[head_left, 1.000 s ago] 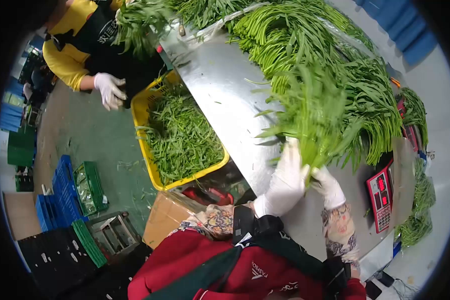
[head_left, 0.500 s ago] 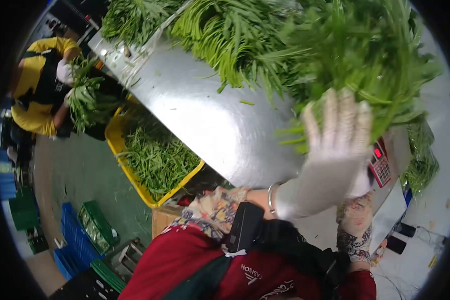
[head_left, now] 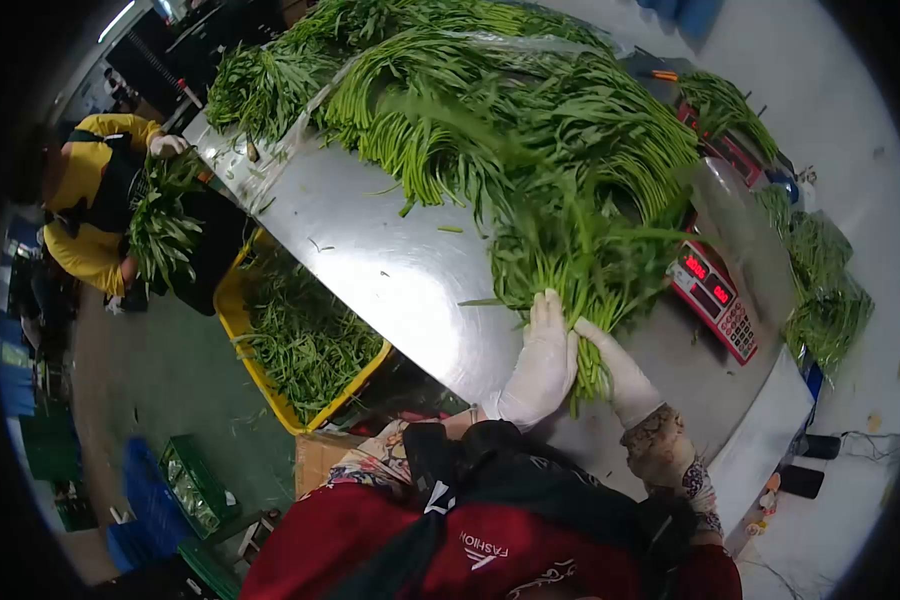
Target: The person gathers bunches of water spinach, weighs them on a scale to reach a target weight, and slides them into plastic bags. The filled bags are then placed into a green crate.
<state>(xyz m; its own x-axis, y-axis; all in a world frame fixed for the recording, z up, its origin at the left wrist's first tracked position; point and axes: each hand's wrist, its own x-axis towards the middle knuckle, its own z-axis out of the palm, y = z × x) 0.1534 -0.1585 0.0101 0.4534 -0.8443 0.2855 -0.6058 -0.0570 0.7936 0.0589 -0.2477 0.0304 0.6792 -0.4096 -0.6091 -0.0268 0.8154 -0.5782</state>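
Note:
A bunch of leafy green stems (head_left: 585, 285) stands between my two gloved hands, leaves spread away from me over the metal table (head_left: 370, 260). Around the left side of the stems is my left hand (head_left: 542, 368), its fingers together and pressed against them. From the right, my right hand (head_left: 618, 372) grips the lower stems with the thumb side towards the bunch. Beyond the bunch lies a large heap of the same greens (head_left: 420, 100). Just right of the leaves sits a red scale with a lit display (head_left: 715, 300).
A yellow crate (head_left: 262, 385) of loose leaves stands below the table's left edge. At the far left a co-worker in yellow (head_left: 95, 260) holds greens. Bagged greens (head_left: 825, 290) lie at right, near a second scale (head_left: 720, 145). Green (head_left: 195, 490) and blue crates (head_left: 150, 500) are on the floor.
My hands have come back towards me and now flank the bunch's stems. The bunch has moved left and nearer, uncovering the scale. The co-worker's upper hand has risen off the greens.

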